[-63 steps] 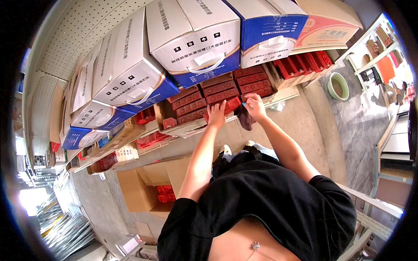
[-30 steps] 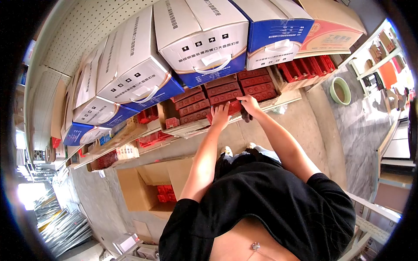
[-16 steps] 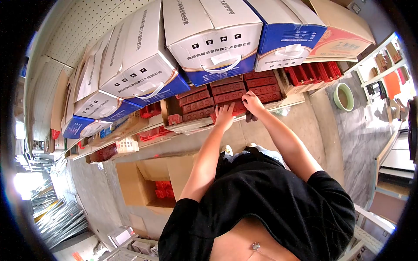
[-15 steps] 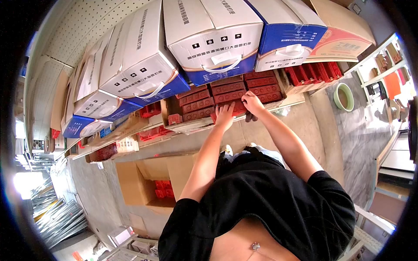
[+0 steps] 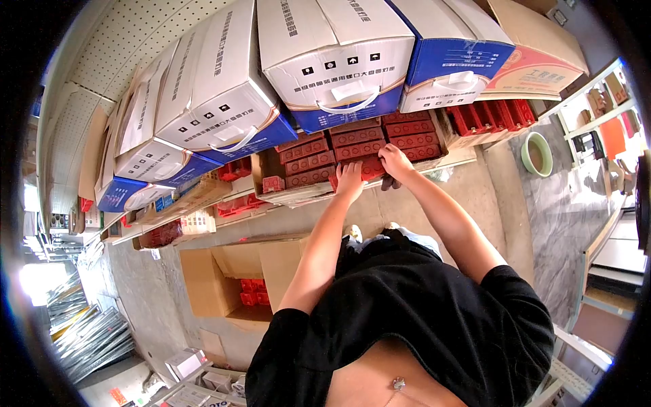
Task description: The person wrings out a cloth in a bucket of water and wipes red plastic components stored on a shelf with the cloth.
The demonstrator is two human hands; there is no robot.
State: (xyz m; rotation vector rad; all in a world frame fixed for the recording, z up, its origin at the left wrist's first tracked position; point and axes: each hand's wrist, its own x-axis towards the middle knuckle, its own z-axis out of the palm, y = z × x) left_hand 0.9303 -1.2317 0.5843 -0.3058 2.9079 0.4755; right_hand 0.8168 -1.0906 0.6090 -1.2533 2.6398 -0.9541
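In the head view, an open cardboard carton (image 5: 298,197) on the shelf holds rows of dusty dark-red plastic box strips (image 5: 359,150) with round marks on their faces. A brighter red box strip (image 5: 371,169) lies at the carton's front, between my hands. My left hand (image 5: 350,179) grips its left end, fingers bent over the top. My right hand (image 5: 396,163) is closed at its right end, fingertips on the upper edge. Below my right hand shows something small and dark (image 5: 390,183) that I cannot make out. A short red piece (image 5: 273,184) sits at the carton's left corner.
White-and-blue cartons (image 5: 339,74) with handles stand close above the red strips. Another carton (image 5: 488,125) at the right holds red boxes. On the floor stands an open cardboard box (image 5: 203,285) with red pieces (image 5: 254,292) inside. A green bucket (image 5: 536,154) is at the right.
Both hands stay at the ends of the red strip with nearly the same grip. The view has shifted very slightly; nothing else has visibly moved.
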